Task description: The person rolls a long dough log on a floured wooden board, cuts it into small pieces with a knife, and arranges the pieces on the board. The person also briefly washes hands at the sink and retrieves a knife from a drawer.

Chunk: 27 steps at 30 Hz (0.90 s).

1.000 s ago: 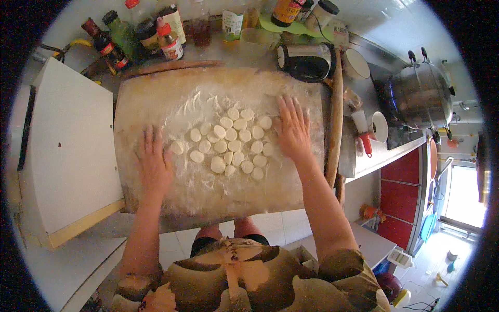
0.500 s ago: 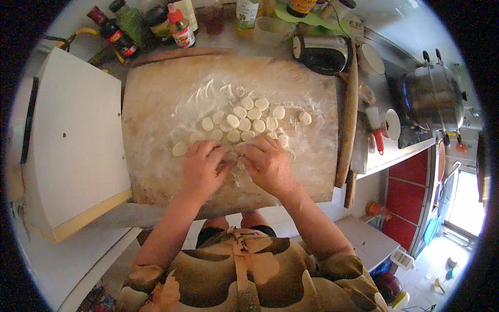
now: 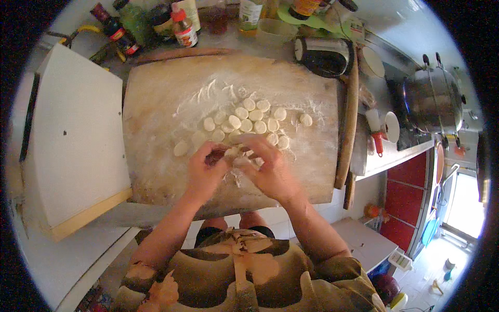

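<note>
Over the near part of a floured wooden board [image 3: 156, 104], both hands meet at a small piece of pale dough [image 3: 236, 152]. My left hand [image 3: 207, 169] has its thumb and fingers closed on the dough's left side. My right hand [image 3: 269, 169], a little blurred, pinches it from the right with bent fingers. Just beyond the fingers lie several flattened round dough pieces [image 3: 246, 125] in a loose group, and the hands partly cover the nearest ones. One dough round [image 3: 305, 120] sits apart on the right, another [image 3: 181, 148] on the left.
Bottles [image 3: 183, 28] line the back. A black and silver appliance [image 3: 325, 54] lies at the back right. A long wooden rod [image 3: 347, 125] runs along the board's right edge, near a red-handled brush [image 3: 378, 138] and a large pot [image 3: 434, 99]. A white box [image 3: 75, 140] stands left.
My right hand's fingers have shifted and spread a little around the dough, and more of the dough shows between the hands. My left hand has turned slightly. The dough rounds lie as before.
</note>
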Motion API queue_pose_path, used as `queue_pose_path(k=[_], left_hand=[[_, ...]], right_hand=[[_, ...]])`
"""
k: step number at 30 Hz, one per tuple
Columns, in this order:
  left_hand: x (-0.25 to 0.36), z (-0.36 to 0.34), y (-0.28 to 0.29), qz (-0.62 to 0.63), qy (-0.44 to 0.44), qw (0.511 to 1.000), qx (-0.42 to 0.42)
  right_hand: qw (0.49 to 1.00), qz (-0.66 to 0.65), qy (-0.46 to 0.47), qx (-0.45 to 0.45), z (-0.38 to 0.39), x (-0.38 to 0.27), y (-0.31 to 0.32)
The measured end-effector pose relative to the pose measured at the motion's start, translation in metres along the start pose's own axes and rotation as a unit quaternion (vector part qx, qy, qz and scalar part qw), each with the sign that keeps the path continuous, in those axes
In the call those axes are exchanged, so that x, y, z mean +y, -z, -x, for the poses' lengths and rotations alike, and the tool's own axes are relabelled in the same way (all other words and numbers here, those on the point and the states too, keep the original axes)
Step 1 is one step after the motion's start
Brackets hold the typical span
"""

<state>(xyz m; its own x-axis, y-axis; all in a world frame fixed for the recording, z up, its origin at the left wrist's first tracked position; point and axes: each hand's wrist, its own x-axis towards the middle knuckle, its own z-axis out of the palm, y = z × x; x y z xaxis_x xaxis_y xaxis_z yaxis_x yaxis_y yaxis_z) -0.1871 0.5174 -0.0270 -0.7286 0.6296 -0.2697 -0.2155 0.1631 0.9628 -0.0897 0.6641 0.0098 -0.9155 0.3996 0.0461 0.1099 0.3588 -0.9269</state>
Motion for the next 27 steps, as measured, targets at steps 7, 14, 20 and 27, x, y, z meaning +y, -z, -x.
queue_pose_path(k=[7, 14, 20, 27], left_hand=[[0.023, 0.006, -0.003, 0.220, 0.119, 0.966, -0.071], [0.018, 0.007, 0.001, 0.292, 0.198, 0.928, -0.121], [0.002, 0.010, 0.005, 0.357, 0.264, 0.878, -0.178], [0.015, 0.019, -0.006, 0.296, 0.227, 0.914, -0.162]], right_hand=[[0.997, -0.061, -0.039, -0.005, 0.006, -0.008, 0.003], [0.997, -0.051, -0.046, -0.044, 0.011, -0.009, 0.010], [0.994, -0.063, -0.030, -0.083, 0.018, -0.009, 0.015], [0.990, -0.127, -0.033, -0.055, 0.029, 0.000, 0.020]])
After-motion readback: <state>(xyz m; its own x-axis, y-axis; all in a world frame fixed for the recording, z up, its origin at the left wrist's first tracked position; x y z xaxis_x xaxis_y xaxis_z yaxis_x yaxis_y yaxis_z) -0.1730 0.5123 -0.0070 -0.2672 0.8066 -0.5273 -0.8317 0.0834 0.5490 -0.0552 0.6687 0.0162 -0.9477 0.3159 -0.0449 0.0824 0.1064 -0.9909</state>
